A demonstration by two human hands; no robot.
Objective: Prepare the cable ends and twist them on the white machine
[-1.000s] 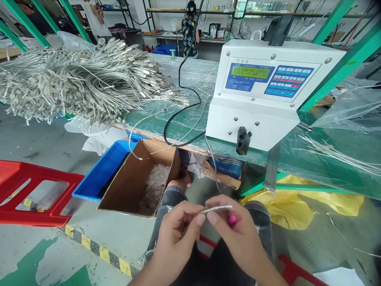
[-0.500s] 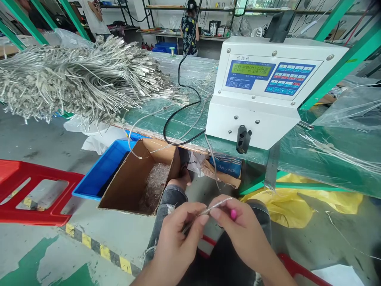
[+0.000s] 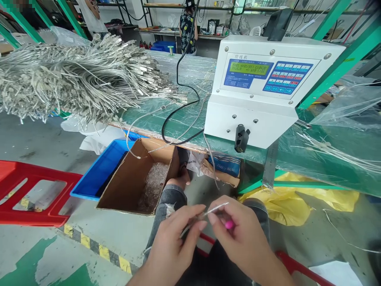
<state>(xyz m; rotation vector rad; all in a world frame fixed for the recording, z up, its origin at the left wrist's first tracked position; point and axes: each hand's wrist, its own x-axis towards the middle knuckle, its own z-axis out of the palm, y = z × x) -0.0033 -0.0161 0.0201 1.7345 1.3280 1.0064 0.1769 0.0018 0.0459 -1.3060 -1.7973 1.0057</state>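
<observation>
My left hand is closed, its thumb and forefinger pinching a thin silvery cable above my lap. The cable's pale, bare-looking end runs up to the right across the forefinger of my right hand. My right thumb lies against that end, and the fingers are curled. A small pink object pokes out of the right hand; the rest of it is hidden, so its kind cannot be told. Before me, on the bench, stands a white machine with a lit display, a keypad and a black clamp-like head low on its front.
A large heap of silvery cables covers the bench's left. Below are a cardboard box with clear scrap, a blue bin and a red stool. More cables lie right. A metal ruler overhangs the edge. A person stands far back.
The view has shifted slightly. My right fingertips have drawn a little apart from the left ones, and the pink object sits slightly lower. Both hands stay at the cable.
</observation>
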